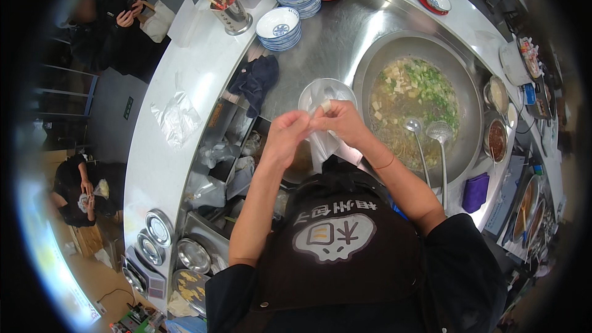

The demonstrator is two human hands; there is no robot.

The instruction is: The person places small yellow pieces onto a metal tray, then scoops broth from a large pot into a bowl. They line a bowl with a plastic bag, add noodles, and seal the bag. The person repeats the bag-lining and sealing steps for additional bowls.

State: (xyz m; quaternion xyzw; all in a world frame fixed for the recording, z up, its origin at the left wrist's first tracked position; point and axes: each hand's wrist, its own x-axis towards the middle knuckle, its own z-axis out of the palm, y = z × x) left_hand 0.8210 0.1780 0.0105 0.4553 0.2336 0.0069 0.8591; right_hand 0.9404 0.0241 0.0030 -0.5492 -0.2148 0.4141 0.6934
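Both my hands meet in front of my apron, pinching a clear plastic bag [322,145] by its gathered upper part. My left hand [289,134] grips it from the left, and my right hand [341,120], with a pale band on one finger, from the right. Behind the bag stands a round pale bowl [305,97], partly covered by bag and hands. Right of my hands, a wide metal pan [370,62] holds broth with tofu cubes and chopped greens. A ladle [418,152] and a perforated skimmer [442,157] rest in it.
Stacked bowls [278,27], a dark cloth [255,81] and a utensil holder [233,18] are beyond my hands. A flat plastic bag [176,118] lies on the white counter [148,166]. Sauce bowls [496,141] and a purple cloth [475,193] sit right. Two people are across the counter, left.
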